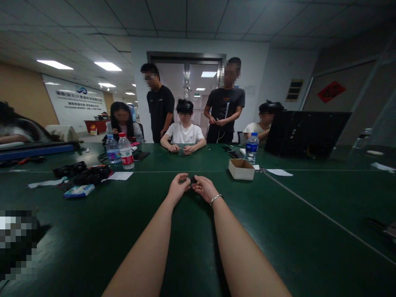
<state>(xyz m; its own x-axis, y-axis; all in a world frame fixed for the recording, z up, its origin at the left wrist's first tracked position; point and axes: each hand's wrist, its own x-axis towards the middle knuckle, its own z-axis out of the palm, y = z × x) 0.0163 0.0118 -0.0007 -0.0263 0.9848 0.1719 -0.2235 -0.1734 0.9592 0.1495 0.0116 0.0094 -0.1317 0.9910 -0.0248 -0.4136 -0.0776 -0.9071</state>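
Both my arms stretch out over the dark green table [123, 231]. My left hand [178, 187] and my right hand [204, 188] meet near the table's middle, fingers curled and pinched together on a small dark object [192, 180] held between them. I cannot make out what the object is. A silver bracelet [215, 199] sits on my right wrist.
An open cardboard box [241, 169] stands just right of my hands, a water bottle [251, 148] behind it. Two bottles [126, 151], dark gear [93, 174] and papers lie at left. A black laptop [305, 133] stands at right. Several people sit or stand across the table.
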